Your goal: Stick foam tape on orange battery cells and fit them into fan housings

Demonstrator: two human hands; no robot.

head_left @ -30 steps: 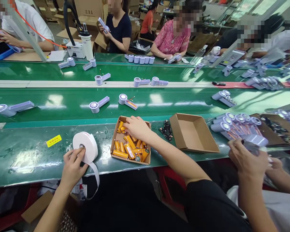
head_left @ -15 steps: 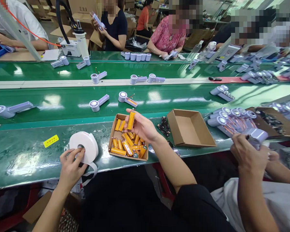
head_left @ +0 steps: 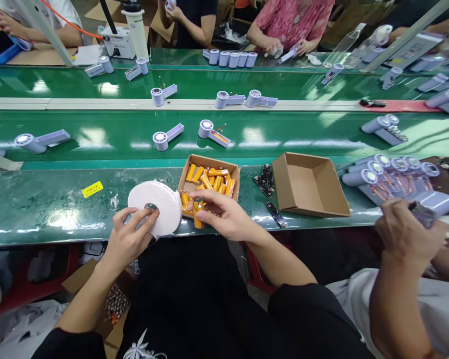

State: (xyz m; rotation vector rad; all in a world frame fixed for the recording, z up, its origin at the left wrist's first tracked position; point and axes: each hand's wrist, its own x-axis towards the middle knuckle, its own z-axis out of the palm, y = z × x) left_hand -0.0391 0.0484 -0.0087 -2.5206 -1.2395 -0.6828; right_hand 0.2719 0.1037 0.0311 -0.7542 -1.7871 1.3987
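My left hand (head_left: 132, 234) grips a white roll of tape (head_left: 164, 207) at its core, with fingertips at the centre hole. The roll leans on the near edge of the green bench. Just right of it, my right hand (head_left: 228, 214) pinches an orange cylindrical battery (head_left: 198, 219) between thumb and fingers, held roughly upright. Thin wires show at the battery's top. Behind this hand stands a small cardboard box (head_left: 236, 174) holding several more orange batteries (head_left: 217, 182); my fingers cover its front part.
Black circuit boards (head_left: 265, 180) and an open cardboard box (head_left: 310, 187) lie to the right. A yellow label (head_left: 92, 189) is at left. Lilac fan bodies (head_left: 160, 140) sit on the green belt (head_left: 127, 132). A co-worker's hands (head_left: 407, 239) work at far right, near grouped fans.
My right hand has lowered the battery from above the box to its near side, beside the roll. The roll has tilted toward me, and its hanging strip has gone from sight. The view has shifted.
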